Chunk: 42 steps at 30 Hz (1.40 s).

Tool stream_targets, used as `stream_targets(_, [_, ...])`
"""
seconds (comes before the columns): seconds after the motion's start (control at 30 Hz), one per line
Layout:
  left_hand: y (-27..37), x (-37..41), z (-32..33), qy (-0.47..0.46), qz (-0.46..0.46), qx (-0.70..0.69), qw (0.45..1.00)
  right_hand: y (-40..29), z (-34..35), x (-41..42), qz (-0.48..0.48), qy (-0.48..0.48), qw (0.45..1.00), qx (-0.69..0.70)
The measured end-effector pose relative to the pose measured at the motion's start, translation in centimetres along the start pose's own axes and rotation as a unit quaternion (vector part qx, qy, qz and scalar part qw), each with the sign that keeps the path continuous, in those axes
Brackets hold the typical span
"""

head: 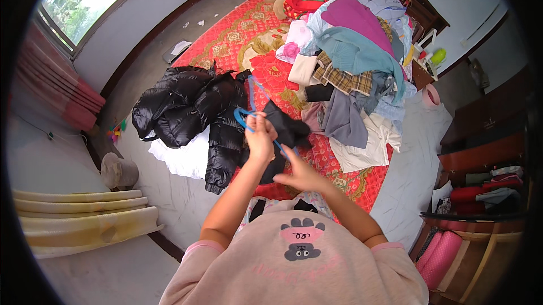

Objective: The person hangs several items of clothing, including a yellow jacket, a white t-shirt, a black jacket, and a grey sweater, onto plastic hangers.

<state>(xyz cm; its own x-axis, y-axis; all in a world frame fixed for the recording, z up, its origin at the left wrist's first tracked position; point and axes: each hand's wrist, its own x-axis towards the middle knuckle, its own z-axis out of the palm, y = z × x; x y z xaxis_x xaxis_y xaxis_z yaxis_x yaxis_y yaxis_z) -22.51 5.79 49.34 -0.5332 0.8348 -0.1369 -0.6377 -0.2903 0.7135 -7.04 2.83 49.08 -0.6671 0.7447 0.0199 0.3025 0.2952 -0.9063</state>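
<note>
My left hand (259, 137) is closed around a thin blue clothes hanger (241, 115), held above the bed. One end of the hanger slants down to the right. My right hand (302, 173) is beside that lower end, thumb and fingers spread; its fingertips are close to the hanger, and contact is hard to tell. Just left of my hands, a black puffer jacket (182, 105) lies across the bed's edge, with a white cloth (182, 156) under it. A black garment (284, 124) lies beyond my hands, partly hidden by them. Another pale blue strip (251, 93) shows near the jacket.
A red floral bedspread (216, 50) covers the bed. Heaped clothes, including a teal knit (356, 50) and a white shirt (360, 148), occupy its right side. An open wardrobe (479, 156) stands right, a bin (118, 171) left. Papers (180, 48) lie on the floor beside the bed.
</note>
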Motion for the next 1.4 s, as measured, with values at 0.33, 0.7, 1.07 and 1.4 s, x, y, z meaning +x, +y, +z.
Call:
stream_targets(0.33, [3.0, -0.2, -0.2, -0.114, 0.0, 0.234, 0.965, -1.9, -4.5, 1.5, -0.002, 0.111, 0.994, -0.016])
stream_targets(0.7, [-0.4, 0.8, -9.9, -0.012, -0.043, 0.206, 0.977, -9.8, -11.7, 0.7, -0.009, 0.092, 0.993, 0.078])
stream_targets(1.07, [1.4, 0.9, -10.1, -0.167, -0.283, 0.166, 0.93, -5.6, -13.7, -2.2, 0.037, 0.224, 0.971, 0.073])
stream_targets(1.4, [5.1, 2.7, 1.6, -0.13, -0.373, 0.014, 0.918, 2.1, -7.8, -1.0, 0.027, 0.213, 0.974, 0.072])
